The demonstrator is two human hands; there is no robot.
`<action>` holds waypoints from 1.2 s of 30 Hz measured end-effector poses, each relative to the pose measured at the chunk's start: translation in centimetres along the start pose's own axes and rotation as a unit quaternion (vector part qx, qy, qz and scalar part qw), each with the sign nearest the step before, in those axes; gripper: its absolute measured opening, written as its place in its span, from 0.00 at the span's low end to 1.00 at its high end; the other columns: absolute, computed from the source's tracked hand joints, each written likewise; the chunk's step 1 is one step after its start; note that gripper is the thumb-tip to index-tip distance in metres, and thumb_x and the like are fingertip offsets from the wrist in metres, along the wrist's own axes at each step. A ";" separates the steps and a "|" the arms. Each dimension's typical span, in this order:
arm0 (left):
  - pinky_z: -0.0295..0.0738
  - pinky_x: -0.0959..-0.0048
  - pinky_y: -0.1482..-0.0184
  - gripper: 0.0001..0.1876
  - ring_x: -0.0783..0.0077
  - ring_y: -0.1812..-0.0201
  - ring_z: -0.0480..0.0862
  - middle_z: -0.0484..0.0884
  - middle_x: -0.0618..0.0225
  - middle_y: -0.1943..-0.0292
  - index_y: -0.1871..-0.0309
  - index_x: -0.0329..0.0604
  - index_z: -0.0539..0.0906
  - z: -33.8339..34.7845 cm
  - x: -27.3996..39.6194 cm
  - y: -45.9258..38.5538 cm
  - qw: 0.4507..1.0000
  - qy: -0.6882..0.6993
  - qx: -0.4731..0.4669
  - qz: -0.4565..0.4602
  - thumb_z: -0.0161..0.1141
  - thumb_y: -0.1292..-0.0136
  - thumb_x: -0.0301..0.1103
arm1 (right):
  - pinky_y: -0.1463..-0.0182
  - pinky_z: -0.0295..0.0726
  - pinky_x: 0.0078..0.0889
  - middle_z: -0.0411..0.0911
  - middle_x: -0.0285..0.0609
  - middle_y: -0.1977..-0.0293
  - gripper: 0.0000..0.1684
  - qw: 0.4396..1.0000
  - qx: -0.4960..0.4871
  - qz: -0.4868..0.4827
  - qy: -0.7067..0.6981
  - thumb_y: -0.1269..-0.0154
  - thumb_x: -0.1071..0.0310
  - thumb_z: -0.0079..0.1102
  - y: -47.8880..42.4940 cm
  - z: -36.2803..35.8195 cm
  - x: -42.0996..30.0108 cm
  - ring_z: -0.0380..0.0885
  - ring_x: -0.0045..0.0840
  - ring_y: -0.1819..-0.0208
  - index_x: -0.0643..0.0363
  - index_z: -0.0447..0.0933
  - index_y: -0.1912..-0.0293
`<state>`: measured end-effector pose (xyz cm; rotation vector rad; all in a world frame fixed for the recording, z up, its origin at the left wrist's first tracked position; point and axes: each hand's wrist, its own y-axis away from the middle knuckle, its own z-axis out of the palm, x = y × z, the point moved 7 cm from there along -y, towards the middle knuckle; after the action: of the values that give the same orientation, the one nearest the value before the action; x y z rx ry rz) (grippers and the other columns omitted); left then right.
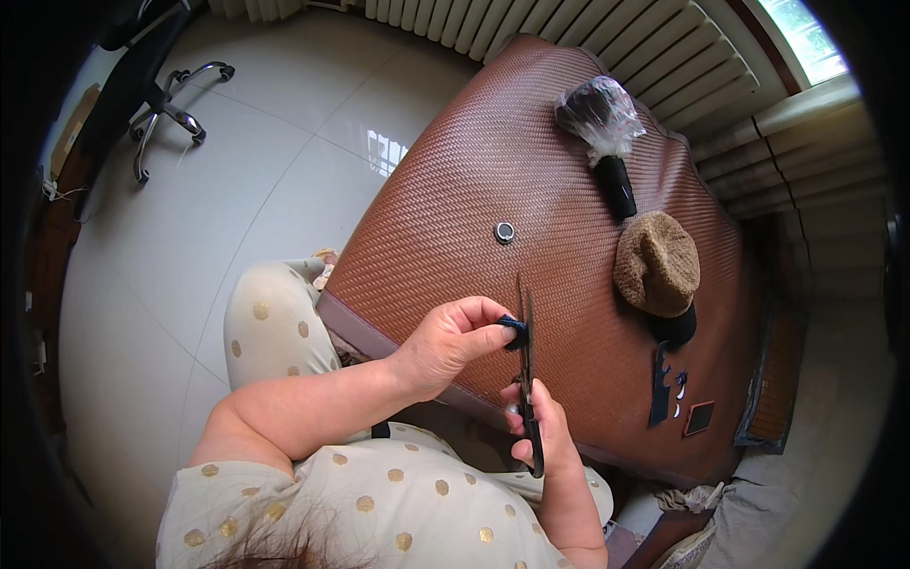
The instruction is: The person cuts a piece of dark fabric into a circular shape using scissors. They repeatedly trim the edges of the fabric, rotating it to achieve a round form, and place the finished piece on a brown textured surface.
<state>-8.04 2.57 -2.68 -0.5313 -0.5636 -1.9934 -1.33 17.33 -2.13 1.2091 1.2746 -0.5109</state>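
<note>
My left hand (455,341) pinches a small dark blue piece of fabric (513,331) between thumb and fingertips. My right hand (544,427) grips the black handles of a pair of scissors (527,355), whose blades point away from me. The blades lie right beside the fabric; whether they touch it I cannot tell. Beneath both hands spreads a brown woven mat (434,235). Beyond the blade tips, a small round object with a silver rim (504,232) rests on the mat.
To the right lie a brown fuzzy hat (657,263), a dark strip of fabric (660,391), small white and blue scraps (680,387) and a red-edged flat object (699,418). Farther back is a black-handled item wrapped in clear plastic (604,117). A radiator (455,25) and wheeled chair (170,107) stand beyond.
</note>
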 end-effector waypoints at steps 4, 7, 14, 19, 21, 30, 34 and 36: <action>0.74 0.79 0.50 0.05 0.82 0.58 0.78 0.81 0.72 0.62 0.57 0.41 0.79 -0.1 0.2 -0.1 0.999 -0.032 -0.010 0.004 0.59 0.36 0.28 | 0.70 0.67 0.18 0.67 0.32 0.76 0.54 1.000 0.001 -0.004 0.012 0.67 0.25 0.68 0.1 -0.3 0.1 0.65 0.14 0.74 0.63 0.69 0.54; 0.74 0.79 0.49 0.05 0.82 0.58 0.79 0.81 0.72 0.62 0.57 0.40 0.79 0.0 0.3 -0.1 0.999 -0.038 -0.015 0.000 0.59 0.36 0.28 | 0.70 0.68 0.18 0.68 0.33 0.75 0.54 1.000 0.005 -0.003 0.021 0.67 0.25 0.69 0.2 -0.5 0.3 0.66 0.15 0.73 0.63 0.70 0.55; 0.74 0.79 0.50 0.05 0.82 0.59 0.79 0.80 0.72 0.62 0.59 0.40 0.79 -0.1 0.3 -0.2 0.999 -0.046 -0.017 -0.013 0.59 0.36 0.27 | 0.72 0.68 0.18 0.66 0.30 0.78 0.50 0.998 0.021 -0.011 0.055 0.67 0.29 0.72 0.4 -1.2 0.7 0.65 0.14 0.76 0.62 0.70 0.57; 0.74 0.80 0.53 0.04 0.83 0.60 0.78 0.80 0.72 0.63 0.60 0.40 0.79 -0.1 0.9 -0.4 0.996 -0.085 -0.026 -0.029 0.58 0.37 0.25 | 0.75 0.62 0.14 0.66 0.28 0.79 0.52 0.995 0.036 -0.016 0.096 0.69 0.24 0.68 0.4 -1.5 -0.4 0.63 0.10 0.77 0.62 0.70 0.59; 0.75 0.81 0.53 0.05 0.83 0.60 0.78 0.80 0.72 0.64 0.58 0.40 0.79 -0.2 1.1 -0.4 0.991 -0.125 -0.032 -0.039 0.58 0.36 0.27 | 0.75 0.63 0.14 0.66 0.29 0.80 0.51 0.993 0.040 -0.024 0.106 0.68 0.25 0.69 0.5 -1.6 -0.7 0.63 0.10 0.77 0.62 0.70 0.60; 0.75 0.81 0.54 0.05 0.83 0.61 0.78 0.80 0.73 0.64 0.59 0.40 0.79 -0.3 1.3 -0.5 0.988 -0.134 -0.046 -0.058 0.59 0.37 0.26 | 0.76 0.63 0.15 0.66 0.28 0.81 0.46 0.994 0.024 -0.024 0.104 0.65 0.30 0.71 0.8 -2.0 0.4 0.63 0.10 0.79 0.61 0.70 0.62; 0.74 0.82 0.55 0.04 0.84 0.62 0.78 0.80 0.73 0.65 0.60 0.40 0.79 -0.1 1.4 -0.6 0.987 -0.143 -0.054 -0.056 0.59 0.38 0.25 | 0.75 0.67 0.20 0.64 0.30 0.83 0.42 0.991 0.033 -0.010 0.131 0.66 0.35 0.75 0.9 -2.7 0.9 0.63 0.15 0.79 0.60 0.70 0.64; 0.73 0.83 0.57 0.04 0.86 0.63 0.76 0.79 0.75 0.65 0.61 0.40 0.78 0.0 1.7 -0.6 0.986 -0.149 -0.044 -0.058 0.58 0.39 0.22 | 0.74 0.68 0.21 0.65 0.31 0.81 0.42 0.989 0.035 0.009 0.146 0.65 0.33 0.74 1.2 -3.0 0.9 0.64 0.15 0.78 0.60 0.69 0.65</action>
<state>-9.29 1.68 -1.79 -0.8790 -0.7040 -2.0700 -1.39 20.69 -1.98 1.3891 1.5027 -0.3762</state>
